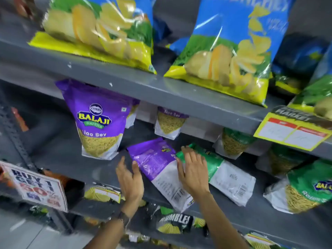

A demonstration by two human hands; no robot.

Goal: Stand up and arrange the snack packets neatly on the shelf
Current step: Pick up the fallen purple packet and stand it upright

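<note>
A purple Aloo Sev packet lies flat on its face on the grey middle shelf, its white end hanging over the front edge. My left hand is at its left edge with fingers spread, thumb touching the packet. My right hand rests palm-down where this packet meets a green and white packet, which also lies flat. To the left an upright purple Aloo Sev packet stands alone. Another upright Aloo Sev packet stands further back.
Blue and yellow chip bags fill the upper shelf. Green packets stand at the right of the middle shelf. A "Buy 1 Get 1" sign hangs at the left, a yellow price tag at the right. More snack packs sit on the lower shelf.
</note>
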